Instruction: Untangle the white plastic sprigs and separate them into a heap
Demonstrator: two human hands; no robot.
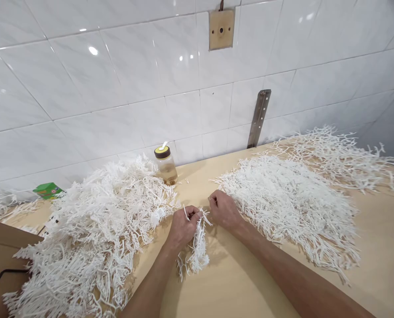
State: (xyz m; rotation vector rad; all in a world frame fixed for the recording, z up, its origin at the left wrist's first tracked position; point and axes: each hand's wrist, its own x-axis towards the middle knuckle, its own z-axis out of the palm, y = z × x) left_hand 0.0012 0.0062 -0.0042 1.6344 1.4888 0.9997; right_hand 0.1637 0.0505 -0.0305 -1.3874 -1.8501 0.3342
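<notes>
My left hand (184, 224) is closed in a pinch on a small white branching sprig (199, 247), which looks like artificial twigs and hangs down over the table. A short white stem sticks up between its fingers. Just to the right, my right hand (224, 209) is curled with fingertips pressed together; whatever lies in them, if anything, is too small to make out. It is beside the left edge of a flat heap of white branching twigs (293, 203). Left of my left hand rises a taller, tangled pile of white sprigs (100, 221).
A jar (166, 168) with a yellow-and-dark lid stands by the wall at the back. Looser white twigs (342, 159) spread at the far right. A green box (47, 191) and a brown cardboard box (5, 256) are at left. A metal bracket (259, 118) leans against the tiled wall.
</notes>
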